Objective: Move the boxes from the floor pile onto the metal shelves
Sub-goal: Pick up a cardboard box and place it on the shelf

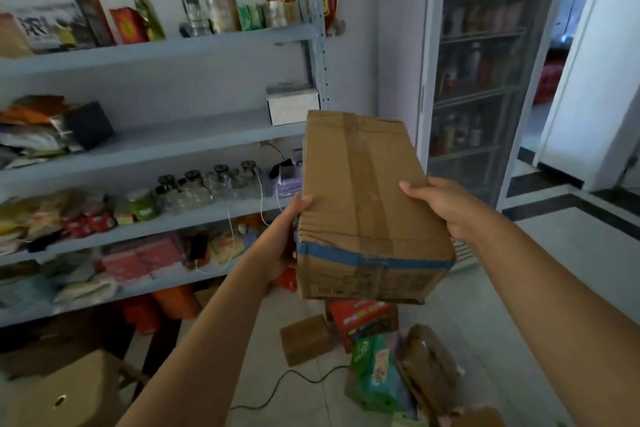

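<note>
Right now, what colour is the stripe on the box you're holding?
Blue stripe on the cardboard box; head view.

A small shop or its stockroom — grey metal shelves [156,45] rise in tiers to the left of the left fingers [304,201], crowded with packets, cartons and a row of glass jars [207,184]; beyond the right fingers [412,189] stands a glass-door fridge [485,80] with bottles on its racks; below both, a pile of boxes and packets [374,374] lies on the pale tiled floor [311,406]; between the fingers — gripped at its sides — is a taped cardboard box [363,201].
</note>
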